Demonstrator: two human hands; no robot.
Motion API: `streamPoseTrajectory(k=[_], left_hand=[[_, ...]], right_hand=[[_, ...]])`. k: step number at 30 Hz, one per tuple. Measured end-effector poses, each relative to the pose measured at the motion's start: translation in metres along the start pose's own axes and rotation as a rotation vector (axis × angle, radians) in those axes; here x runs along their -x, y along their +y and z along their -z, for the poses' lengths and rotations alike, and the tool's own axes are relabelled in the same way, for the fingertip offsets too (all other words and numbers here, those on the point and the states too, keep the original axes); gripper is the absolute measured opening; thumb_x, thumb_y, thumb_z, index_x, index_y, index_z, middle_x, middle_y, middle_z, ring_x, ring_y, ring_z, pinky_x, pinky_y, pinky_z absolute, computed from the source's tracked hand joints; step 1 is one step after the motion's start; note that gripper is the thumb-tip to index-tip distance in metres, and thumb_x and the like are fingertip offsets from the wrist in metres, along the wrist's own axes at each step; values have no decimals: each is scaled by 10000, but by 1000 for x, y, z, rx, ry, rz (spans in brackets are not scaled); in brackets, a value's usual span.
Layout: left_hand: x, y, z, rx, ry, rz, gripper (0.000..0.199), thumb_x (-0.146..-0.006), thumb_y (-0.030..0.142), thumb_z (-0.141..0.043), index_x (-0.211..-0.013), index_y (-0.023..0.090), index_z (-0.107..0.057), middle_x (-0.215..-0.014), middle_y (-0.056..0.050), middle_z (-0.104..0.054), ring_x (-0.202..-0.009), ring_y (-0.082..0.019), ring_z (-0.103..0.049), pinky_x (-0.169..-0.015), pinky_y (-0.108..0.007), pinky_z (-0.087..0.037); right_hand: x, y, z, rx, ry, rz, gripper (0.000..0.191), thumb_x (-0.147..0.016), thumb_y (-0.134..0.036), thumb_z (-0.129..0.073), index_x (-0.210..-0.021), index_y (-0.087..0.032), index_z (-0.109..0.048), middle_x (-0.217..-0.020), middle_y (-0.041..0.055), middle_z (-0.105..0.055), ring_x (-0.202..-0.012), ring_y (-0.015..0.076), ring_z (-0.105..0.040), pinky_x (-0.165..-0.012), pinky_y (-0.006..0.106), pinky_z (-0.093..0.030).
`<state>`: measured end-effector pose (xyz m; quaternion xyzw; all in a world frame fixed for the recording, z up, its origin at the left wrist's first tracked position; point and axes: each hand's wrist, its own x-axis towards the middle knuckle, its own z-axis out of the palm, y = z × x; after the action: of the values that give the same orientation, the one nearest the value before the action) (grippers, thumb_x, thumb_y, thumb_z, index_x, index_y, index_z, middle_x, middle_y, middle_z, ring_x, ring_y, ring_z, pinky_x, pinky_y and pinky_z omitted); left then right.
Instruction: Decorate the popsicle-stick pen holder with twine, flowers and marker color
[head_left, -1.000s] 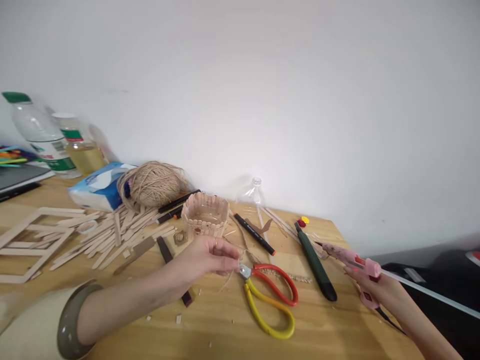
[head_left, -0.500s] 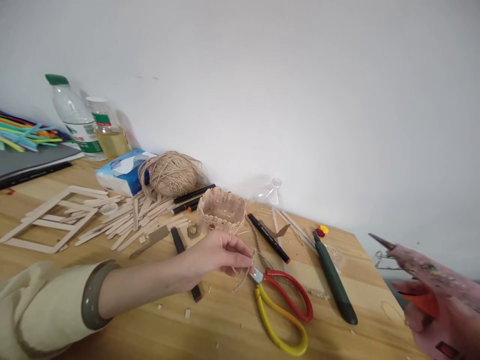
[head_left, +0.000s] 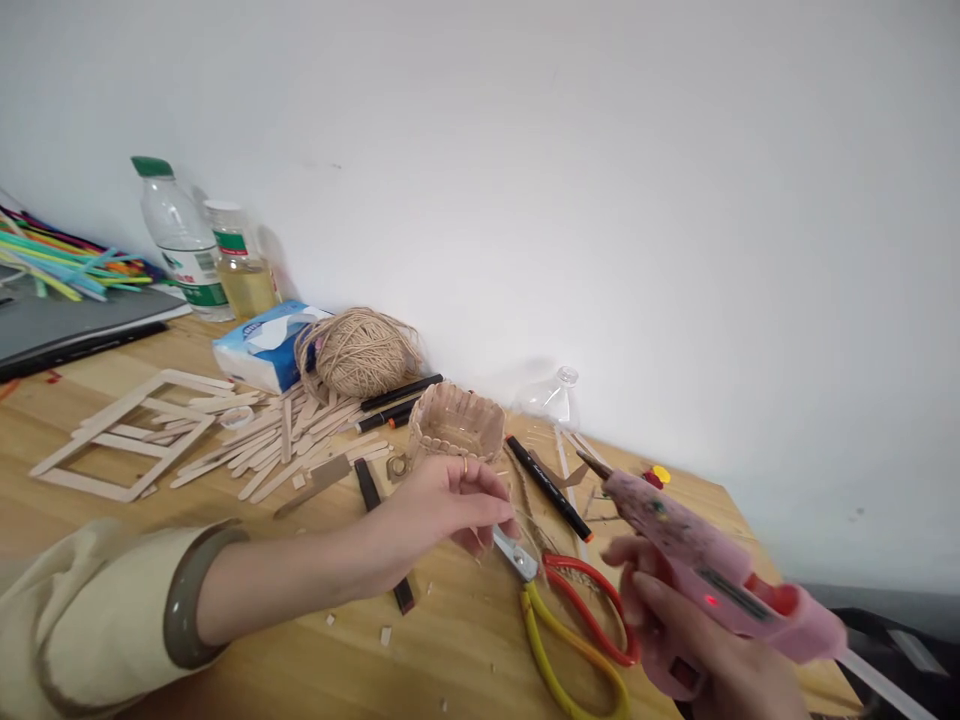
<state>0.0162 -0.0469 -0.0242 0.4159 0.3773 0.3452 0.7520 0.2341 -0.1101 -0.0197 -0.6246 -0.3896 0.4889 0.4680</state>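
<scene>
Taking our left hand (head_left: 442, 508) as the clock's centre, we have its thumb and fingertips pinched together on what looks like a thin strand of twine (head_left: 534, 522). Our right hand (head_left: 686, 625), at four o'clock, is wrapped around the grip of a pink hot glue gun (head_left: 686, 535), its red light lit and its nozzle angled up to the left. The red-and-yellow-handled scissors (head_left: 531, 572) lie at four o'clock, blades close to our left fingertips; whether they touch we cannot tell. We see the craft-stick basket (head_left: 459, 425) at twelve, a black marker (head_left: 551, 490) near three, a clear bottle top (head_left: 559, 400) between one and two, the twine ball (head_left: 364, 355) at eleven, and loose craft sticks (head_left: 274, 440) towards ten.
</scene>
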Motion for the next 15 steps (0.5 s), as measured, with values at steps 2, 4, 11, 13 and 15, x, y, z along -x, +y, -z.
streamPoseTrajectory(k=[2, 4, 11, 13, 15], left_hand=[[1, -1, -3, 45, -15, -9, 160, -645, 212, -698, -684, 143, -559, -636, -8, -687, -537, -75, -544, -559, -215, -416], [0, -4, -5, 70, -31, -16, 160, -629, 195, -698, -674, 142, -554, -632, -11, -691, -553, -79, -559, -566, -213, -427], [-5, -20, -12, 80, -10, -2, 142, -609, 182, -716, -662, 133, -594, -643, -12, -689, -586, -89, -571, -598, -224, -444], [-6, -22, -13, 77, -18, 3, 148, -609, 188, -724, -661, 136, -596, -655, -17, -692, -604, -99, -580, -607, -231, -446], [-6, -23, -14, 76, -21, 6, 154, -611, 195, -729, -659, 138, -593, -668, -24, -697, -621, -106, -585, -615, -234, -447]], right_hand=[[0, -1, -9, 4, 28, 5, 429, -537, -437, -813, -862, -186, -689, -548, 22, -619, -416, 125, -505, -339, 195, -305], [2, -3, -16, 15, 58, 15, 415, -541, -410, -814, -874, -190, -699, -637, 35, -664, -497, 133, -552, -360, 181, -329], [-1, 5, -15, 171, -84, 110, 486, -663, -320, -710, -1136, -233, -643, -688, 16, -638, -412, 58, -398, -307, 154, -198], [-5, 11, -13, 190, -112, 143, 581, -684, -291, -694, -1249, -258, -565, -644, -10, -599, -397, 53, -350, -292, 155, -188], [-9, 16, -13, 201, -153, 162, 548, -685, -276, -687, -1223, -250, -583, -566, -37, -540, -383, 51, -320, -283, 153, -186]])
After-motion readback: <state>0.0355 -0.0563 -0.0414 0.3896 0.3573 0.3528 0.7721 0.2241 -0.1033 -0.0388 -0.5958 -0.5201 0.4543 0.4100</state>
